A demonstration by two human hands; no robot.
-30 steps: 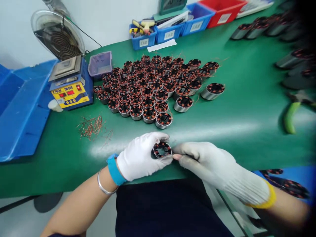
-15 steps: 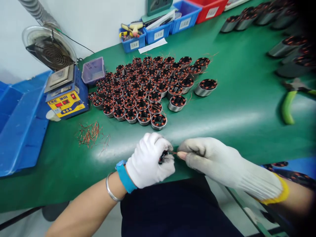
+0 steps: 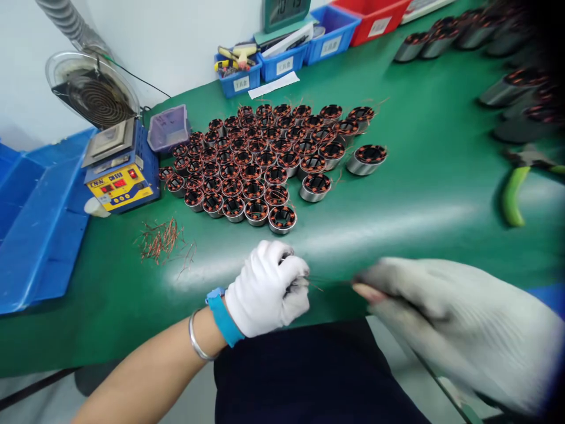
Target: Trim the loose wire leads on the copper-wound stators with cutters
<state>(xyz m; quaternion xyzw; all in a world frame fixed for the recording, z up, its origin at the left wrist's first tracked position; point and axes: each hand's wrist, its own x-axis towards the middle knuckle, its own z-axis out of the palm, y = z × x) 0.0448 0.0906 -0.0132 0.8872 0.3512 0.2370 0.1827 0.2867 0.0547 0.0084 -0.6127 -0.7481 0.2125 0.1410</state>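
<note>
Both my hands wear white knit gloves at the near edge of the green bench [image 3: 397, 194]. My left hand [image 3: 269, 288] is closed round a small metal stator wound with copper, almost fully hidden in the fist. A thin copper wire [image 3: 326, 284] runs from it to the right. My right hand [image 3: 454, 321] is blurred by motion, its fingertips pinched together at the wire's far end. A packed group of several like stators [image 3: 269, 156] stands on the bench beyond my hands.
A blue and yellow solder pot [image 3: 119, 168] with a fan behind it sits at the left, beside a purple tray [image 3: 168, 126] and copper wire scraps [image 3: 161, 238]. Blue bins [image 3: 282, 59] line the back. Green-handled pliers [image 3: 512, 194] and larger stators [image 3: 507, 88] lie at the right.
My left hand turned and closed over the stator, hiding it. My right hand pulled away to the right, drawing the copper wire out.
</note>
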